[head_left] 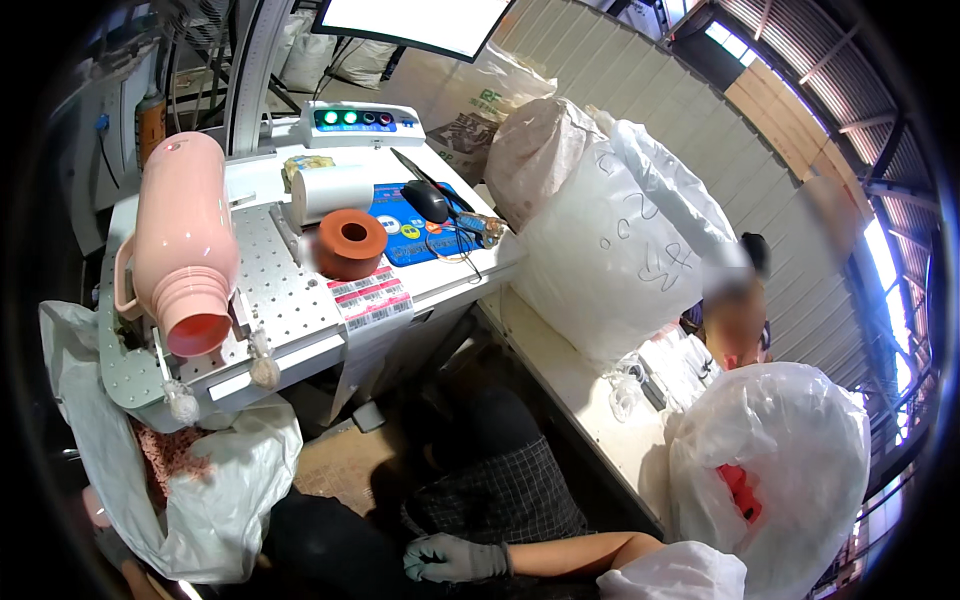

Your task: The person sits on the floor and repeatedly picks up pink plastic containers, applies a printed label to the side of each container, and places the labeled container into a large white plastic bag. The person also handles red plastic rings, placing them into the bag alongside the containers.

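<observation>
Far above our right hand [455, 558] and off to its right, fat white sacks [610, 240] are heaped on a long bench [560, 380], and another sack [780, 460] bulges close to our right forearm. Piled that way, they wall off that side.

Up and to the left of the same hand stands the perforated work table [290, 300]. Its near edge overhangs the floor, which leaves a dark gap between table and bench. That gap is the only free lane we see ahead of our knees.

An open sack [220, 470] sags under the table's corner, just beside our left hand [112, 548], likely so that pieces are within reach. A pink flask [185, 240] lies on its side in a jig on the table, well above both hands, with its mouth toward us. An orange ring [350, 243] sits further right.

Our gloved right hand rests loosely curled on the checked cloth [510, 490] in our lap, holding nothing. The left hand shows only as a sliver at the picture's rim, so we cannot tell its grip.
</observation>
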Available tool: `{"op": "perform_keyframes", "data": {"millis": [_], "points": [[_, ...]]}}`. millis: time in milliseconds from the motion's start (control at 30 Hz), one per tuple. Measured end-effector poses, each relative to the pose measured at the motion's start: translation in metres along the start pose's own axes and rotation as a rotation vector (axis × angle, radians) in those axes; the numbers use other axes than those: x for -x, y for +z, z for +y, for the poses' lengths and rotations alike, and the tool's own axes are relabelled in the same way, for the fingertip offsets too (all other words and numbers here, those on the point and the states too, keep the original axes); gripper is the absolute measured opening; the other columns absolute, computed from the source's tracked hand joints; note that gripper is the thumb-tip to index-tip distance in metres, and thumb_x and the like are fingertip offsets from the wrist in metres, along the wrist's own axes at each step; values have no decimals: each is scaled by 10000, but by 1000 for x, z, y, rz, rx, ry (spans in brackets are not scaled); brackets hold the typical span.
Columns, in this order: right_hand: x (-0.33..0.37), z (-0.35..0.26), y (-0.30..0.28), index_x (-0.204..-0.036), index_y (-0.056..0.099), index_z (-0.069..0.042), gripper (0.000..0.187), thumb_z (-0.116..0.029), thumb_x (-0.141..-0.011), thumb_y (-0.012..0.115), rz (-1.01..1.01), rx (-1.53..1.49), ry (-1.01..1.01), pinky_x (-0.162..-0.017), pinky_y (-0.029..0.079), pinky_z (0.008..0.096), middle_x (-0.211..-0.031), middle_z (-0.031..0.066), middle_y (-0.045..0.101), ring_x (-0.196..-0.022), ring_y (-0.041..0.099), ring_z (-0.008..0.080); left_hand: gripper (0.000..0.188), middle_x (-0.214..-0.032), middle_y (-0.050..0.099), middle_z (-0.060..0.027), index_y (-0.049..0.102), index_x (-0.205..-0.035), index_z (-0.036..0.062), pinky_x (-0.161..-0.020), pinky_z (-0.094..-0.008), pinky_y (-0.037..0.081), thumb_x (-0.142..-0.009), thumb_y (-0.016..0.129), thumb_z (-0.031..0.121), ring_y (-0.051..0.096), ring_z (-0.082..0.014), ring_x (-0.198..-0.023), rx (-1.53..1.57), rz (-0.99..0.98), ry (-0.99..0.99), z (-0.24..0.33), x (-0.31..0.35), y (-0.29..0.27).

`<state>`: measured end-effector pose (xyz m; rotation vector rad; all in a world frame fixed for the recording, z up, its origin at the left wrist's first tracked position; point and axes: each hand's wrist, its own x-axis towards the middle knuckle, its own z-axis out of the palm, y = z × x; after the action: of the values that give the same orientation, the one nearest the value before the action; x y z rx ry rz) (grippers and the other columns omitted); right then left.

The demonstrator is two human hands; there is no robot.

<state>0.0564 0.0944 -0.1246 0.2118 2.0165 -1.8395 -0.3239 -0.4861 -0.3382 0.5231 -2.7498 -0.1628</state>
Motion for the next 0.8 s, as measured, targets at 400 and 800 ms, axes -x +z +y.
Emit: {"op": "perform_keyframes", "data": {"millis": [400, 800], "points": [[0, 1, 10, -1168, 703, -29, 278, -248, -997, 711, 125, 150, -324, -868, 546, 339, -1040, 111, 681, -913, 669, 225, 248, -1110, 653, -181, 661, -1033, 30, -831, -488, 560, -969, 743, 255, 649, -359, -960, 206, 322, 333, 45, 183, -294], [80, -94, -40, -1540, 433, -24, 933, -415, -823, 883, 472, 216, -979, -1169, 389, 455, -1543, 173, 471, -1422, 474, 331, 409, -1144, 663, -209, 643, -1042, 6, -853, -430, 551, -909, 708, 387, 671, -334, -988, 1246, -213, 1186, 343, 276, -392]]}}
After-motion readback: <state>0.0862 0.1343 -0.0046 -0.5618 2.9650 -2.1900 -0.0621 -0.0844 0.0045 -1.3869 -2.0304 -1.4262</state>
